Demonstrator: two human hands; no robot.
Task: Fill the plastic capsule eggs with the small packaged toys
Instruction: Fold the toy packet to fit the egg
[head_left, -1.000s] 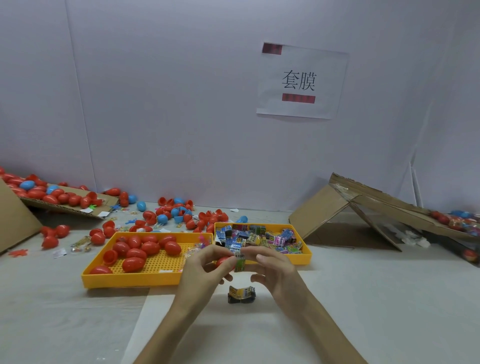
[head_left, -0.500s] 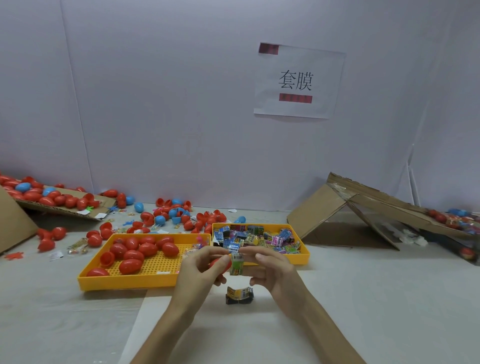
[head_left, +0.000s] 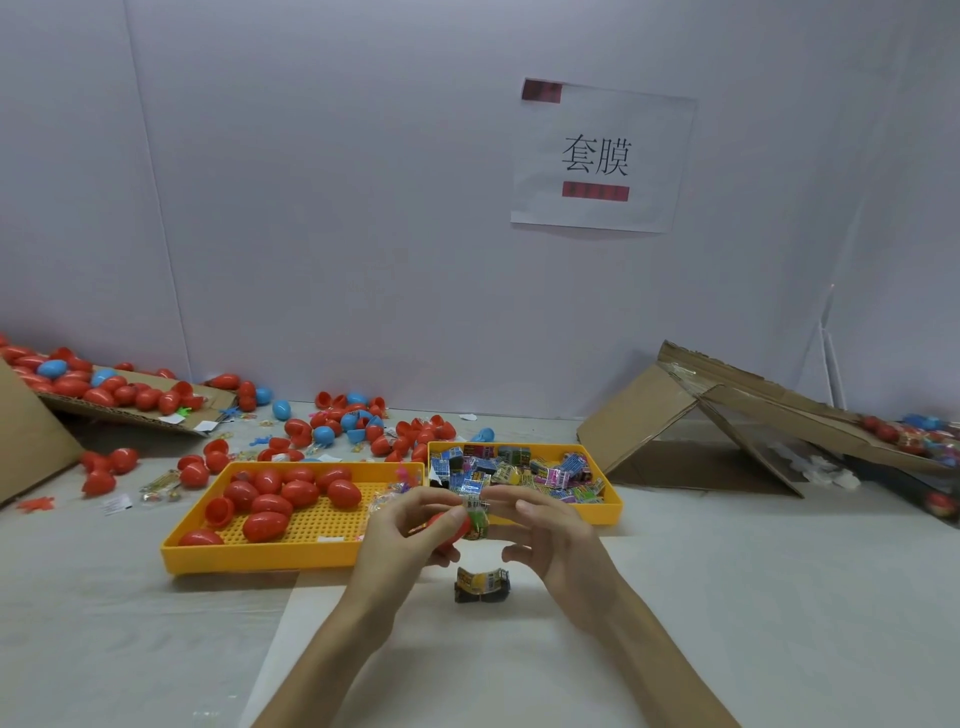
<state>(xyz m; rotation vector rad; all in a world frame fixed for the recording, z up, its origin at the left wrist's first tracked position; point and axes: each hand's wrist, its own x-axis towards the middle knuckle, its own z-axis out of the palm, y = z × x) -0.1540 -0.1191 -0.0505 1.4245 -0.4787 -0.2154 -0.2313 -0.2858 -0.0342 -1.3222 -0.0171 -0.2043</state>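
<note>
My left hand (head_left: 405, 530) grips a red capsule egg half (head_left: 451, 526) above the table, in front of the trays. My right hand (head_left: 550, 535) pinches a small packaged toy (head_left: 477, 515) by its top edge, and the toy's lower end sits at the mouth of the egg half. Another packaged toy (head_left: 482, 585) lies on the table just below both hands. A yellow tray (head_left: 260, 556) on the left holds several red eggs (head_left: 270, 503). A second yellow tray (head_left: 610, 506) behind my hands holds several packaged toys (head_left: 519, 473).
Loose red and blue eggs and egg halves (head_left: 332, 426) lie scattered behind the trays. A cardboard flap (head_left: 119, 400) at the far left carries more eggs. A folded cardboard box (head_left: 727, 431) stands at the right, close to the wall.
My hands have come closer together, and the toy has moved against the opening of the red egg half. The toy on the table has not moved.
</note>
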